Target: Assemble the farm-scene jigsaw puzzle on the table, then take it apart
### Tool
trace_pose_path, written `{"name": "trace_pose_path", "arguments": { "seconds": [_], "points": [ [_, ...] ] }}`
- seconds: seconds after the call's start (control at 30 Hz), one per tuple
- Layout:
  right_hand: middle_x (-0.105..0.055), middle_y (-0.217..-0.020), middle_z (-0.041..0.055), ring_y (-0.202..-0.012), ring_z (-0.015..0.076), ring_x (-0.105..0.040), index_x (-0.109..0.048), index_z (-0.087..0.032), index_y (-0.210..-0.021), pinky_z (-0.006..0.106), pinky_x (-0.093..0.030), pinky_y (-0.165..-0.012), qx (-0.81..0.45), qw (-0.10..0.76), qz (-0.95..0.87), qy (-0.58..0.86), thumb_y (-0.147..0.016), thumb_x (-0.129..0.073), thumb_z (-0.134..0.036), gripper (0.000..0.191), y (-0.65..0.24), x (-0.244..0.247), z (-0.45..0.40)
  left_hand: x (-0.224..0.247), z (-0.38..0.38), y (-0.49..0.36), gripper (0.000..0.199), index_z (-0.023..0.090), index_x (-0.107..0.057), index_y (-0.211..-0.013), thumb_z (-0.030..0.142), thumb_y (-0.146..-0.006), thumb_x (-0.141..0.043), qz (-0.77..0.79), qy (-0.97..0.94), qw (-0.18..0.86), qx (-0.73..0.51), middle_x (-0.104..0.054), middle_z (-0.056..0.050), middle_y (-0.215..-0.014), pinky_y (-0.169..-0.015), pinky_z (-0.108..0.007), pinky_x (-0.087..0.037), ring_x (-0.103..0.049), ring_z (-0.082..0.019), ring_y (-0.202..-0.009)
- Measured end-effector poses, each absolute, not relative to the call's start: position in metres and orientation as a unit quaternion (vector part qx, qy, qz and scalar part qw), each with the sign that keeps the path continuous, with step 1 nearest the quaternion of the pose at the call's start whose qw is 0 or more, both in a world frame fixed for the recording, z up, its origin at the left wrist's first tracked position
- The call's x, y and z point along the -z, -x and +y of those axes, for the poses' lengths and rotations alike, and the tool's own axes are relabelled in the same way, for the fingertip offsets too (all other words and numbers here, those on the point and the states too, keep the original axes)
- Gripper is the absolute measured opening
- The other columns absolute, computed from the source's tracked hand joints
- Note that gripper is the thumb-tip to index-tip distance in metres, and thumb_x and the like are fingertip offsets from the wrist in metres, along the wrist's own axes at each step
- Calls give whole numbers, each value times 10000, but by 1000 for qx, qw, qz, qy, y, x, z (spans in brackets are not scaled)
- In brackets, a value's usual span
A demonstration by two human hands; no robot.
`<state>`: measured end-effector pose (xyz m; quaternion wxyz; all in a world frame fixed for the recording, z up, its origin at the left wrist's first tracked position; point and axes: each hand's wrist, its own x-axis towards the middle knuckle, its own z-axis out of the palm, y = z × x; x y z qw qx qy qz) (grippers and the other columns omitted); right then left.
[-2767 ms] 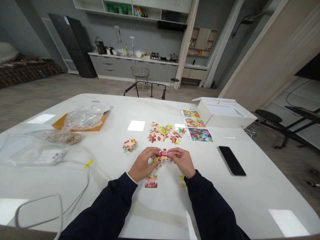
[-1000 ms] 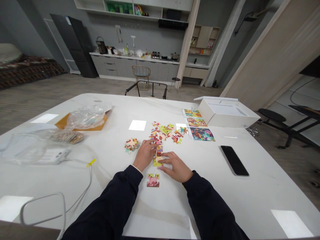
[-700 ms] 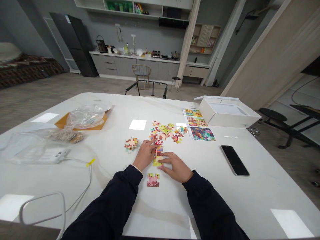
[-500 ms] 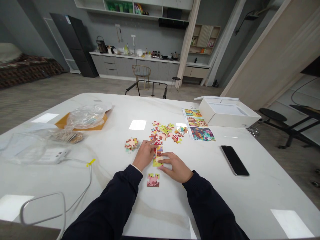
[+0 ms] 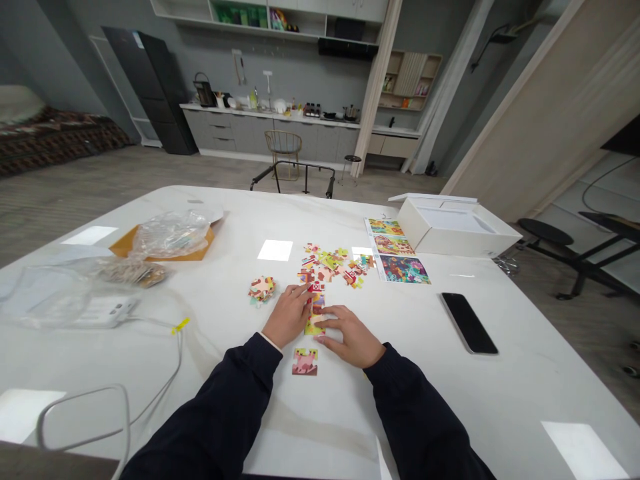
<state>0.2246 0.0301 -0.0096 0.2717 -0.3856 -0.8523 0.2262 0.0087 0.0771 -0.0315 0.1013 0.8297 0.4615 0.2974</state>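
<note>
While the person bends over the white table, the two hands stay apart, a narrow strip of joined jigsaw pieces running up between them. The left hand lies palm-down beside the strip, its fingertips reaching a red barn piece at the strip's far end. The right hand lies flatter, its fingers against the strip from the other side. Neither hand is lifting anything, and this looks more like steadying than a pinch, though I cannot tell whether the strip is actually gripped.

Just beyond the fingertips lies a loose scatter of puzzle pieces, and left of the left hand sits a small joined cluster. A pink piece lies just below the strip, between the wrists. Right of the right hand are printed picture cards and a black phone.

The step in hand appears to be fitting pieces into the strip; the next move seems to call for another matching piece from the scatter.
</note>
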Motion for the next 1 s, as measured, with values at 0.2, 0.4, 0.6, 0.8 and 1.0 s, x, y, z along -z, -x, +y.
{"name": "trace_pose_path", "arguments": {
  "seconds": [0.2,0.4,0.6,0.8,1.0],
  "points": [
    [-670,-1299,123,-1220,283,-597,-766,-240,-1157,478,-463,-1097,-229,269,-853,385,-932,-718,-346,253,-224,9,30,27,84,-21,360,197,-590,-1349,292,-1031,-450,521,-811,85,-253,-590,-114,-1462,-1072,-502,-457,-492,-286,-1358],
    [-674,-1282,121,-1217,282,-597,-768,-247,-1161,469,-467,-1093,-232,267,-849,392,-933,-717,-361,259,-225,9,31,26,107,-33,407,233,-578,-1386,347,-1052,-377,548,-810,60,-201,-535,-105,-1537,-1111,-550,-383,-442,-283,-1439],
    [-674,-1283,115,-1216,282,-601,-773,-249,-1150,466,-463,-1100,-239,263,-844,401,-928,-723,-357,251,-223,10,30,22,116,-37,456,245,-498,-1477,350,-1046,-388,527,-827,67,-187,-491,-110,-1574,-1123,-556,-372,-403,-290,-1472],
    [-653,-1347,119,-1283,272,-585,-736,-230,-1225,451,-450,-1140,-250,289,-816,432,-925,-705,-318,315,-228,9,32,22,107,-44,407,264,-599,-1378,398,-1041,-415,502,-844,68,-174,-461,-85,-1595,-1135,-600,-357,-340,-357,-1500],
    [-474,-1555,214,-1493,350,-383,-606,-114,-1411,541,-332,-1222,-185,233,-753,587,-957,-616,-337,506,-264,18,61,30,113,-43,480,277,-521,-1478,439,-1046,-389,577,-784,96,-210,-431,-137,-1597,-1156,-620,-348,-328,-408,-1500]
  ]
}}
